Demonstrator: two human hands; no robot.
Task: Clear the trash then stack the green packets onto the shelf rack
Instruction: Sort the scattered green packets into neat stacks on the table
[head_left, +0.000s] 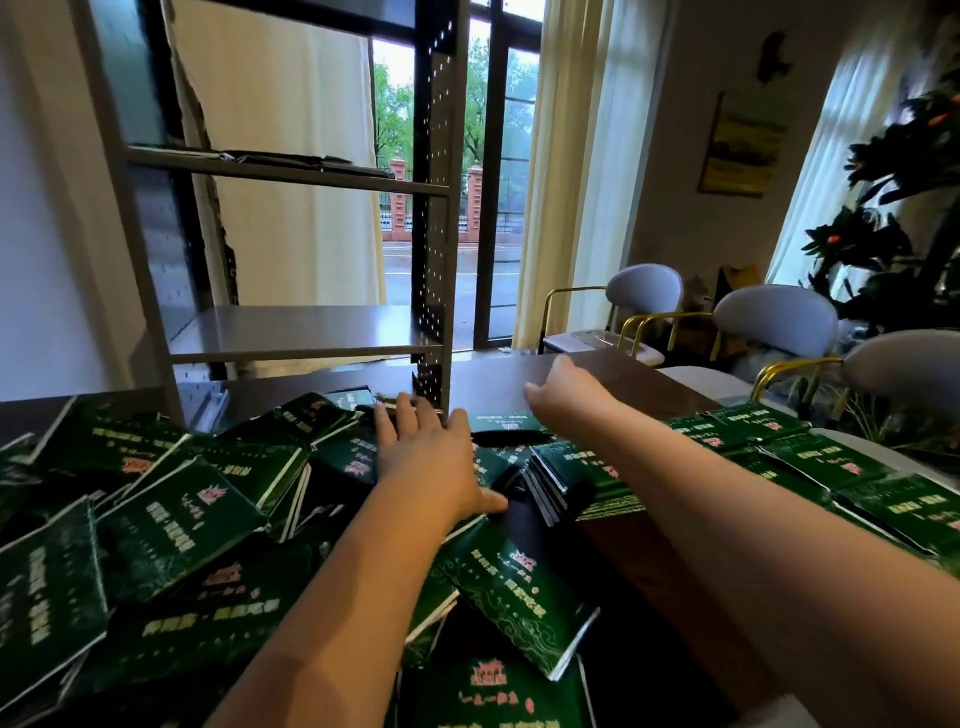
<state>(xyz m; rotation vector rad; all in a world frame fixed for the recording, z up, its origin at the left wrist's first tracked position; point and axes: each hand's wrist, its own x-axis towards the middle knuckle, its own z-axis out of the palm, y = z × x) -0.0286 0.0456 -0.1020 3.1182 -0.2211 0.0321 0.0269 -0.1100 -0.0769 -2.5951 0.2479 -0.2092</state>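
Observation:
Several dark green packets (176, 530) lie heaped across the dark table (493, 379), with more in a row at the right (810, 457). My left hand (426, 457) lies flat, fingers straight, on the packets near the foot of the shelf rack (291, 332). My right hand (563, 392) reaches out over the bare table just past one packet (506, 423); its fingers are blurred and seem to hold nothing. The rack stands on the table at the back left. Its lower shelf is bare; a few flat dark packets (291, 158) lie on the upper shelf.
Three pale chairs with gold frames (774, 322) line the table's right side. A leafy plant (893, 218) stands at the far right. Behind the rack are curtains and a glass door (498, 208).

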